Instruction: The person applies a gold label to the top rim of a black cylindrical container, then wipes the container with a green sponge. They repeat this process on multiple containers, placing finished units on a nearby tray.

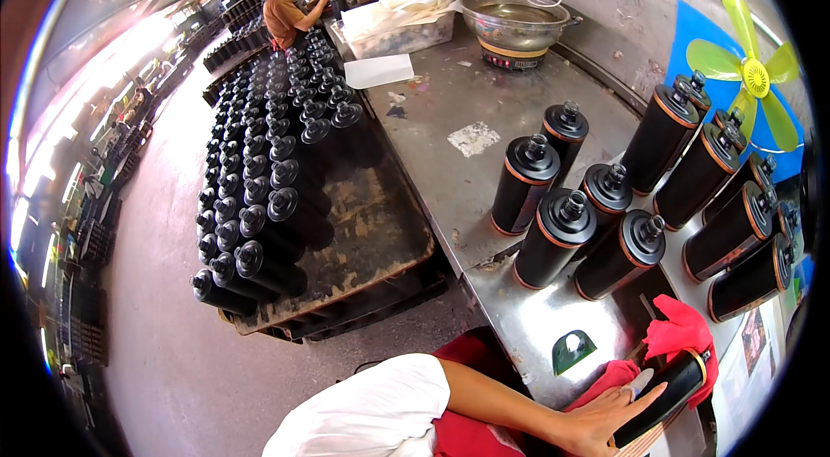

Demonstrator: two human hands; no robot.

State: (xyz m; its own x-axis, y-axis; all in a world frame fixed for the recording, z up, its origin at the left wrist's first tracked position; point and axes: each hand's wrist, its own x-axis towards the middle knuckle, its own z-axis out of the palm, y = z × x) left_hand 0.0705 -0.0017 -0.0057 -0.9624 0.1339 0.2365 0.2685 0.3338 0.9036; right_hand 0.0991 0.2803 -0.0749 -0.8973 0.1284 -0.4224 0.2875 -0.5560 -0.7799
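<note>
My left hand reaches in from the lower edge. It lies against the side of a black bottle with a copper-coloured rim, its fingers stretched along it. A pale wrap covers one fingertip. The bottle lies tilted, its neck pointing up and right. Red cloth bunches around that neck end, and more red cloth shows by my fingers. My right hand does not show. Beside the work sits a dark green, dome-shaped piece. Several upright black bottles with clear necks stand just beyond on the metal table.
A crate-like pallet at left carries rows of black bottles. A metal basin stands at the back, near a plastic bin. At right is a yellow-green fan. A person works at the far end.
</note>
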